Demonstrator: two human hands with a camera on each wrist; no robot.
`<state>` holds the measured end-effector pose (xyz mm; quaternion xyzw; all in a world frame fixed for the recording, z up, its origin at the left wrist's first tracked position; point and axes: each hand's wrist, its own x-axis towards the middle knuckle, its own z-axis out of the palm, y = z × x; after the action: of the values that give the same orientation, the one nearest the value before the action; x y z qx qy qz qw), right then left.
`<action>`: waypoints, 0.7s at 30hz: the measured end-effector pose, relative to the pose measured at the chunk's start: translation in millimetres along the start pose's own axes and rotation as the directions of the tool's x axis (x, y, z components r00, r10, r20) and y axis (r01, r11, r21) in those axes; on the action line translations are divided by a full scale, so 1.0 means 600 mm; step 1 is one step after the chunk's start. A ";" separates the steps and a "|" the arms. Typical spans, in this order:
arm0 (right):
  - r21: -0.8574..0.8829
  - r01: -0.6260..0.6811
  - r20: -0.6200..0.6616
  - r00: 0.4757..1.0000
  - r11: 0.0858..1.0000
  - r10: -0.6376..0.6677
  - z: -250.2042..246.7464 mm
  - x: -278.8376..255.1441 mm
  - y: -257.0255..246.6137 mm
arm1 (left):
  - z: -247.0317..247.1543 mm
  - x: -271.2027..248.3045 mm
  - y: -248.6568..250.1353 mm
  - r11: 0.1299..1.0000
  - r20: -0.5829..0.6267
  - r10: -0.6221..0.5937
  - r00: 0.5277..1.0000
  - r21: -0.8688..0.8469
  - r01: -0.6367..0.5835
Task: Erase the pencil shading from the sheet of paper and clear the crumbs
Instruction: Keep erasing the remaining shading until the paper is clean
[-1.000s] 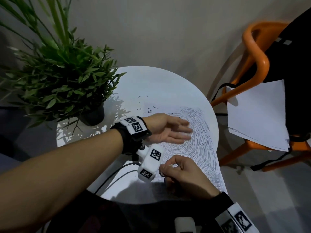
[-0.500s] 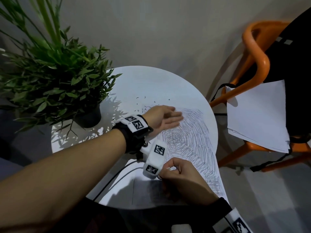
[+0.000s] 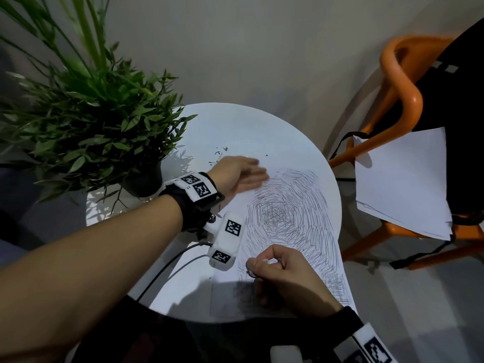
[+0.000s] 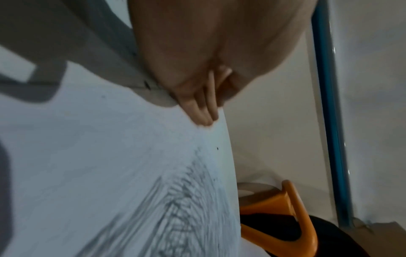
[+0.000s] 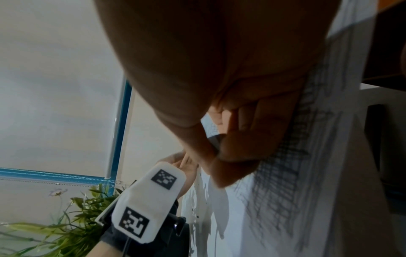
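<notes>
A sheet of paper (image 3: 296, 213) covered in dense pencil shading lies on the round white table (image 3: 262, 127). Dark eraser crumbs (image 3: 218, 153) are scattered on the table past the sheet's far left corner. My left hand (image 3: 241, 176) is flat, fingers straight and together, blurred with motion, at the sheet's far edge beside the crumbs; in the left wrist view its fingers (image 4: 203, 111) touch the white surface. My right hand (image 3: 282, 273) rests on the sheet's near part, fingers curled, pinching a small white eraser (image 3: 265, 261) that is mostly hidden.
A potted green plant (image 3: 86, 132) stands on the table's left side. An orange chair (image 3: 403, 106) at the right carries a stack of white paper (image 3: 403, 184) and a black bag (image 3: 461, 95). A black cable (image 3: 167, 265) runs across the table's near edge.
My left hand has swept from over the shaded middle of the sheet away to its far left edge, toward the crumbs. The right hand has stayed put, still pinching the eraser.
</notes>
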<state>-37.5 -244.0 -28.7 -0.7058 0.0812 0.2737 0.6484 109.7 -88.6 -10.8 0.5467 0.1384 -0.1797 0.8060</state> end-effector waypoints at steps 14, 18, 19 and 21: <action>0.029 0.002 -0.010 1.000 1.000 -0.002 0.006 0.000 -0.002 | -0.037 0.000 -0.003 0.957 -0.335 0.285 0.898 0.055 -0.284; 0.004 0.011 -0.017 1.000 1.000 -0.011 0.005 0.001 -0.002 | -0.060 -0.048 -0.002 0.692 -0.041 0.526 0.849 0.600 -0.400; -0.002 0.015 -0.018 1.000 1.000 -0.015 0.005 0.002 -0.002 | -0.070 -0.070 -0.005 0.596 0.093 0.482 0.871 0.693 -0.404; -0.010 0.021 -0.019 1.000 1.000 -0.021 0.004 0.005 0.000 | -0.093 -0.113 -0.013 0.305 0.339 0.251 0.906 0.861 -0.407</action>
<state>-35.5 -241.1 -30.2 -0.7123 0.0787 0.2607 0.6469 43.8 -29.8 -9.0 0.9012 -0.1565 -0.0948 0.3930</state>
